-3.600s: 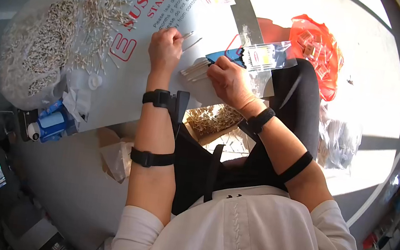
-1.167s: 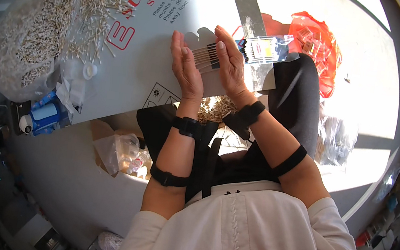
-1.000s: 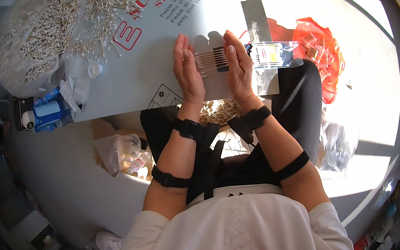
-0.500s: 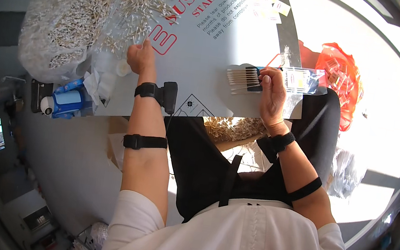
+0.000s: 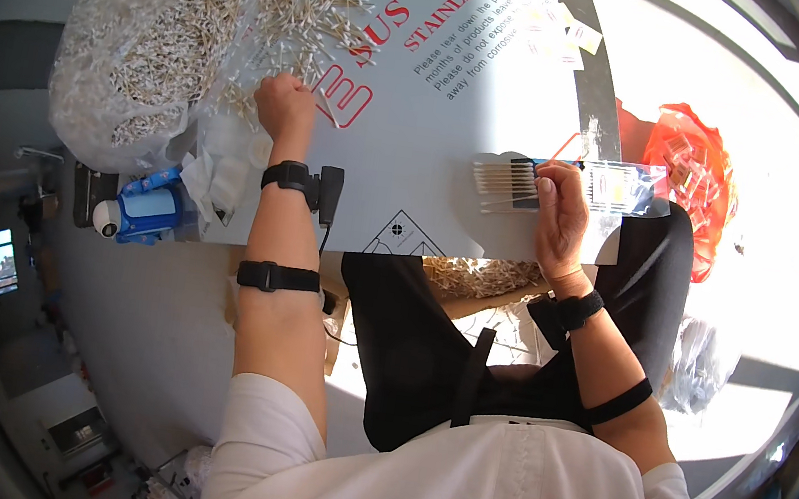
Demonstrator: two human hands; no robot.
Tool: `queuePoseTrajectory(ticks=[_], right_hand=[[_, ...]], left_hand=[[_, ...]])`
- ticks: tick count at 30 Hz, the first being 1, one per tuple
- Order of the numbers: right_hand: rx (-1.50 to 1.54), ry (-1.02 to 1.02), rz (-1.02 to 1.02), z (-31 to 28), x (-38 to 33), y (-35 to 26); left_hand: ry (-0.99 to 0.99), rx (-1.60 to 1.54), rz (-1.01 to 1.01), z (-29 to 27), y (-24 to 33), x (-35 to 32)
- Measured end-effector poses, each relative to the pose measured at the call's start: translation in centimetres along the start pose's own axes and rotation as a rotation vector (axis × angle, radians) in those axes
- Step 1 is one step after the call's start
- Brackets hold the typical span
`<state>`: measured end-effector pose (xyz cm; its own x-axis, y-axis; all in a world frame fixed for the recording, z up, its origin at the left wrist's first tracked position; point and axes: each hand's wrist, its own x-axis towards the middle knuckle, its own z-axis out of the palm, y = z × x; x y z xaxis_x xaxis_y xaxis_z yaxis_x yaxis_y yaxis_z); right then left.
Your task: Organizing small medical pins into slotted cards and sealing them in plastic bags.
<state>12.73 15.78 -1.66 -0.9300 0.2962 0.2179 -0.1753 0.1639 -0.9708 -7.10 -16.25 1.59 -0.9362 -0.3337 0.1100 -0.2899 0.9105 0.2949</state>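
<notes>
My right hand (image 5: 559,205) presses down on a neat row of cotton swabs (image 5: 502,179) lying on the white printed sheet (image 5: 459,106) that covers the table. My left hand (image 5: 282,105) is stretched out to the far left, its fingers closed among loose cotton swabs (image 5: 315,11) scattered at the mouth of a large clear bag (image 5: 139,44) full of swabs. A small clear packet with yellow print (image 5: 620,188) lies just right of my right hand. Both wrists carry black straps.
A blue and white tape dispenser (image 5: 142,211) sits at the sheet's left edge beside crumpled plastic. An orange bag (image 5: 692,172) of clear packets lies at the right. More swabs fill a box (image 5: 482,276) under the sheet's near edge, over my black apron.
Earlier both palms squeezed a bundle of swabs between them. My left hand has since gone left to the loose pile, while my right hand has laid the row down and holds it.
</notes>
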Motion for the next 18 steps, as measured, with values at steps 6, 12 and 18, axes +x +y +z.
queuePoseTrajectory(ticks=[6,12,18], right_hand=[[0.009,-0.018,-0.041,0.3,0.1,-0.1],[0.002,-0.019,-0.029,0.0,0.2,0.0],[-0.023,-0.010,-0.034,-0.2,0.2,0.2]], left_hand=[[0.279,0.213,0.494,0.2,-3.1,4.1],[0.036,0.337,0.429,0.1,-1.7,5.3],[0.052,0.055,0.623,0.0,3.8,2.9]])
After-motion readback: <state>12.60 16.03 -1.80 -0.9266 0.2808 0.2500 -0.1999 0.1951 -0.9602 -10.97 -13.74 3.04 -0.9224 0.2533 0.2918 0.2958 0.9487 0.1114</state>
